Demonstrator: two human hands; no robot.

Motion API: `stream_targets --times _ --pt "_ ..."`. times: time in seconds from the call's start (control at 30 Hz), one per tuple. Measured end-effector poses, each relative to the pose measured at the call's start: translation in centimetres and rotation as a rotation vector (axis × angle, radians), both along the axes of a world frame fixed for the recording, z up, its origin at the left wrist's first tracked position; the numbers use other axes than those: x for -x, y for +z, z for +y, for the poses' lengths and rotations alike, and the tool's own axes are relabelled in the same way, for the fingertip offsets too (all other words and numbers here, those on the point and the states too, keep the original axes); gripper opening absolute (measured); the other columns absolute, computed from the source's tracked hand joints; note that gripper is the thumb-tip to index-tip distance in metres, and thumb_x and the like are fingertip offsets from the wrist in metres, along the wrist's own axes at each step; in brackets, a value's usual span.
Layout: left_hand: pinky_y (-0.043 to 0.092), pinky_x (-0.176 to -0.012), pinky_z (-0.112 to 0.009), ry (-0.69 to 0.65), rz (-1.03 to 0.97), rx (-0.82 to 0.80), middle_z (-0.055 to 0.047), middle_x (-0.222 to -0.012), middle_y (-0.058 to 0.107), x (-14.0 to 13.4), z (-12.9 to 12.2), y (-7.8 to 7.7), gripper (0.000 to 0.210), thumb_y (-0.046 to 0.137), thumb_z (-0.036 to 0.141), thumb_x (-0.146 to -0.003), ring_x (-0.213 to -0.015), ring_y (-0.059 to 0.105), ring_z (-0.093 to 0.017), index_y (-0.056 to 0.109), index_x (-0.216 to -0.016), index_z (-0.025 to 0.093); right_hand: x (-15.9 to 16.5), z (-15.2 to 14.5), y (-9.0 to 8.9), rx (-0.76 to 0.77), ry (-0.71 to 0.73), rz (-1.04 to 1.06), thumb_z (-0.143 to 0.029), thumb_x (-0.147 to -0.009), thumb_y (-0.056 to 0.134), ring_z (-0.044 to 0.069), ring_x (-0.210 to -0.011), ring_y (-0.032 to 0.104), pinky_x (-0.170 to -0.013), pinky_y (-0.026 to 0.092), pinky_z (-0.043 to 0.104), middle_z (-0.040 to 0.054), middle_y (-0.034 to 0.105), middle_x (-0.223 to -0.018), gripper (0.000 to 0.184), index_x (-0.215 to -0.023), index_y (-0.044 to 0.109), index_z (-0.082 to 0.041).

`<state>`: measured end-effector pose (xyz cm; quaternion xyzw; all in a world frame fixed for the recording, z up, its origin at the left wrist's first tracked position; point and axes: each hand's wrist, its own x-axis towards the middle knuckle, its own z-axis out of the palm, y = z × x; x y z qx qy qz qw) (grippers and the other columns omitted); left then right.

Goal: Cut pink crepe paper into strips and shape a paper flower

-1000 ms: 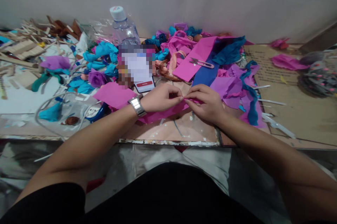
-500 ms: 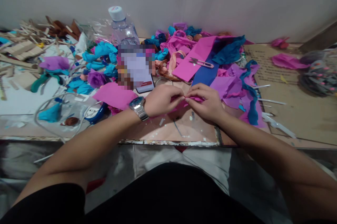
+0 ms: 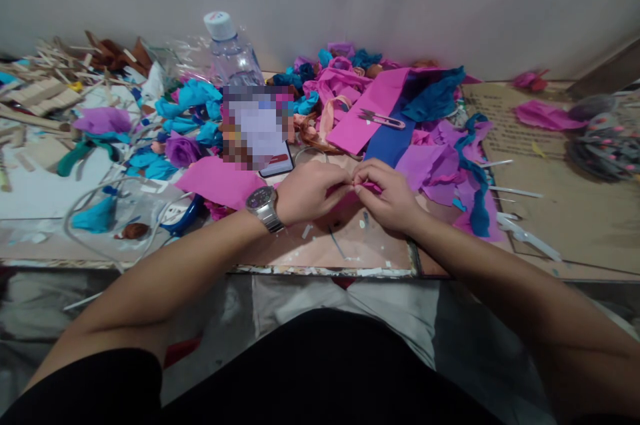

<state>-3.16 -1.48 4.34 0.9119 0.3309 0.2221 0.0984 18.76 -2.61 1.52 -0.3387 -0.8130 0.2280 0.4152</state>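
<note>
My left hand (image 3: pixel 313 190) and my right hand (image 3: pixel 387 198) meet over the table, fingertips pinched together. Between them is a piece of pink crepe paper (image 3: pixel 369 186), mostly hidden by the fingers. A watch (image 3: pixel 263 205) is on my left wrist. Just beyond the hands lie a folded pink paper strip (image 3: pixel 367 112) and a blue one (image 3: pixel 393 138), with small thread snips (image 3: pixel 383 118) resting on top. A phone (image 3: pixel 276 164), partly pixelated, lies behind my left hand. Purple crepe paper (image 3: pixel 430 168) spreads to the right of my right hand.
A capped clear bottle (image 3: pixel 233 55) stands near the wall. Wooden sticks (image 3: pixel 43 95) and blue crepe pieces (image 3: pixel 193 102) heap up on the left. A glue gun (image 3: pixel 183 212) with a cord lies front left. Cardboard (image 3: pixel 545 192) covers the right side, with white sticks (image 3: pixel 530 238) at its edge.
The fingers of both hands have shifted slightly against each other on the pink crepe paper, and my left wrist has rolled a little. Everything on the table stays put.
</note>
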Motion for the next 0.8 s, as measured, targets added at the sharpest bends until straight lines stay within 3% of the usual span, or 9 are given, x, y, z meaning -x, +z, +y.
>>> stream_targets --times 0.33,0.47,0.6,0.8 --pt "0.041 -0.068 -0.032 0.017 0.021 0.026 -0.005 -0.085 0.077 0.2 0.4 0.0 0.025 0.056 0.030 -0.101 -0.076 0.066 -0.018 0.076 -0.093 0.018 -0.2 0.2 -0.2 -0.011 -0.004 0.015 -0.019 -0.095 0.067 0.023 -0.095 0.067 -0.086 0.052 0.038 0.0071 0.070 -0.099 0.004 -0.093 0.066 -0.022" --pt "0.046 -0.095 -0.042 0.006 0.079 -0.023 -0.006 -0.092 0.078 0.2 0.1 0.2 0.028 0.051 0.032 -0.102 -0.086 0.068 -0.022 0.075 -0.099 0.019 0.0 0.2 -0.1 -0.012 0.013 -0.001 -0.012 -0.091 0.062 0.023 -0.093 0.065 -0.084 0.051 0.038 0.0070 0.067 -0.096 0.010 -0.091 0.062 -0.022" --pt "0.025 -0.120 -0.066 0.198 0.118 -0.123 -0.009 -0.099 0.077 0.0 -0.6 0.6 0.030 0.052 0.039 -0.102 -0.104 0.067 -0.030 0.074 -0.103 0.018 0.0 0.2 -0.1 -0.002 0.012 -0.006 -0.010 -0.089 0.059 0.022 -0.092 0.063 -0.085 0.050 0.037 0.0063 0.065 -0.095 0.012 -0.089 0.059 -0.022" --pt "0.008 -0.124 -0.077 0.337 0.111 -0.147 -0.012 -0.112 0.076 -0.3 -1.2 0.9 0.035 0.051 0.045 -0.103 -0.116 0.062 -0.036 0.075 -0.106 0.020 -0.1 0.2 -0.1 0.023 -0.011 0.002 -0.010 -0.089 0.059 0.022 -0.091 0.063 -0.084 0.049 0.037 0.0056 0.065 -0.094 0.013 -0.087 0.058 -0.022"
